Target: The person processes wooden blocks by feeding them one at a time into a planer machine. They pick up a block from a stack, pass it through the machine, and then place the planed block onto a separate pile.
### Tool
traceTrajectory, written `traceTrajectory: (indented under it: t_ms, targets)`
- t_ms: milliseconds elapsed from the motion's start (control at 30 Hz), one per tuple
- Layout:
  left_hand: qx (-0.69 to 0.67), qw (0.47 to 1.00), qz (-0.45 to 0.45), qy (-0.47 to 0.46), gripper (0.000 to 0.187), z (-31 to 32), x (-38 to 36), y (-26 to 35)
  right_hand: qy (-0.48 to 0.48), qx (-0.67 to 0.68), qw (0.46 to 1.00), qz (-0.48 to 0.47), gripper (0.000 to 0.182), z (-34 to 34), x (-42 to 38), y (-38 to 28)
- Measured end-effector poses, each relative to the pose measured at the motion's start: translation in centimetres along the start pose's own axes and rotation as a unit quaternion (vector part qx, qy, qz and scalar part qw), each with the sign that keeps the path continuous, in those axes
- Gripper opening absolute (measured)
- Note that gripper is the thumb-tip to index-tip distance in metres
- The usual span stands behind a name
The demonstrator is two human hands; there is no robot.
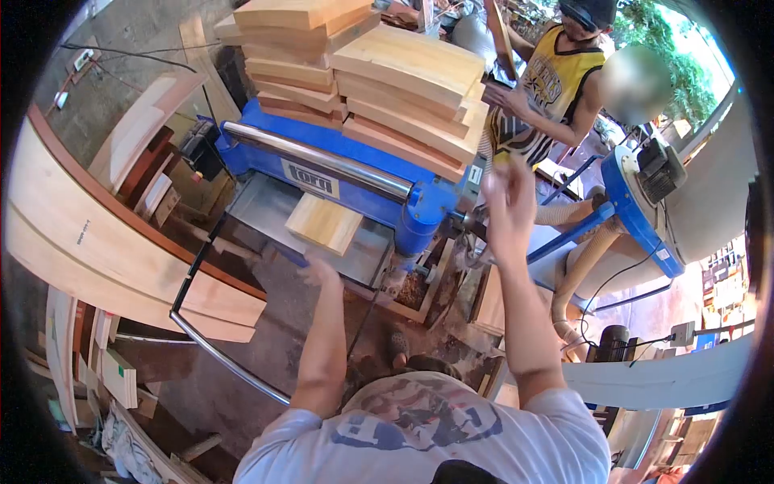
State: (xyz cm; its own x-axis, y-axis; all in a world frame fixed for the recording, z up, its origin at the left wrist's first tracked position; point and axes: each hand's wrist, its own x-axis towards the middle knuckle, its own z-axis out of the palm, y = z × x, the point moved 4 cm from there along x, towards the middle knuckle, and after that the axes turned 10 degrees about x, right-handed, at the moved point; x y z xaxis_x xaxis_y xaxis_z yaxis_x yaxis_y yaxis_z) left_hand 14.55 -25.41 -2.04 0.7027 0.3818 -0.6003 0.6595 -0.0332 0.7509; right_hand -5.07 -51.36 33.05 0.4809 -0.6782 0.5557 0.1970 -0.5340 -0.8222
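A blue planer stands in front of me, with stacked wooden boards on top. A short light board lies on its metal bed, partly under the machine. My left hand is just in front of this board, fingers spread, holding nothing. Raised at the machine's right side, my right hand is near the blue end housing. Its fingers are blurred, and whether it holds anything cannot be made out.
Another person in a yellow and black top stands behind the machine at the right, hands on a dark board. Long curved boards lie at the left. A blue-framed dust collector with hoses stands at the right.
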Motion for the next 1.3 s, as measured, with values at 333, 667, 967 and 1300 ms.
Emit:
traceTrajectory:
  t_ms: [333, 667, 967, 1300]
  targets:
    - [-0.139, 0.977, 0.138, -0.078, 0.061, -21.3, 0.8, -15.4, 0.046, 0.310, 0.888, 0.335, 0.061, 9.8, 12.2, 4.1]
    - [-0.139, 0.983, 0.112, -0.045, 0.050, -27.8, -6.6, -13.8, 0.064, 0.395, 0.865, 0.304, 0.035, 2.2, 8.8, 5.9]
    - [-0.271, 0.778, 0.068, -0.563, 0.077, -20.8, -14.6, 4.4, -0.057, 0.375, 0.857, 0.349, 0.037, -3.4, -8.5, 1.8]
    - [-0.215, 0.940, 0.033, -0.262, 0.056, -22.2, -7.7, -2.6, -0.282, 0.266, 0.802, 0.454, 0.056, 8.0, -23.8, 9.8]
